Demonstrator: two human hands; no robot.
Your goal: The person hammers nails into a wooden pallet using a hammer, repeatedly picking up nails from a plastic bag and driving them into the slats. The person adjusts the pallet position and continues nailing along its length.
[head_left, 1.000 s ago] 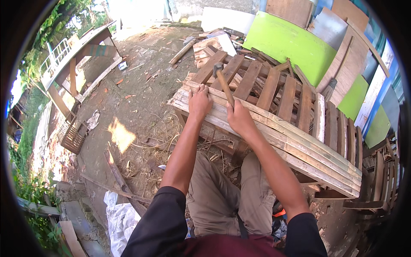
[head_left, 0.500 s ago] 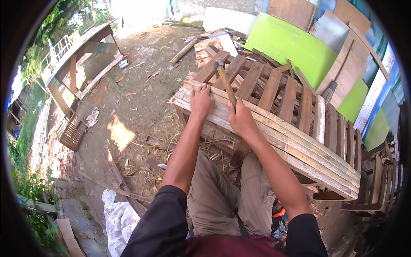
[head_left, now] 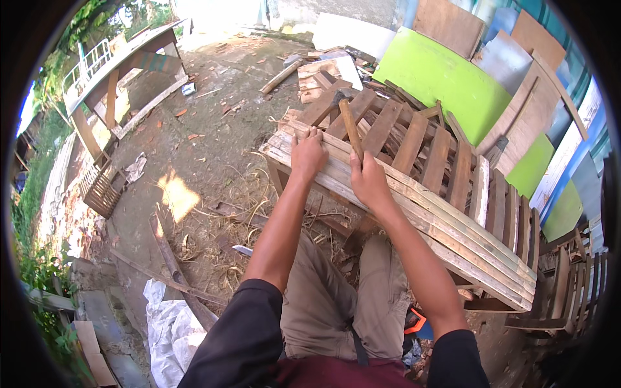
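Note:
My right hand [head_left: 372,185] is closed around the wooden handle of a hammer [head_left: 350,127]. Its dark head lies over the far left part of a slatted wooden frame [head_left: 409,147], just beyond my left hand. My left hand [head_left: 309,154] rests on the left end of the pale strips [head_left: 420,213] along the frame's near side, its fingers bent and close together. Whatever those fingers may pinch is hidden. Brown crosswise slats, one of them whitish, run from these strips toward the far side.
A bright green panel [head_left: 446,84] leans behind the frame, with a brown board [head_left: 447,26] above it. Scrap wood [head_left: 323,77] lies beyond the frame. At left are a plastic basket [head_left: 100,189] and a white sack [head_left: 169,326]. A blade [head_left: 242,250] shows beside my leg.
The hammer head has shifted slightly to the right and turned a little, with my right hand still on the handle. My left hand stays at the strip end. The whole view has swung slightly.

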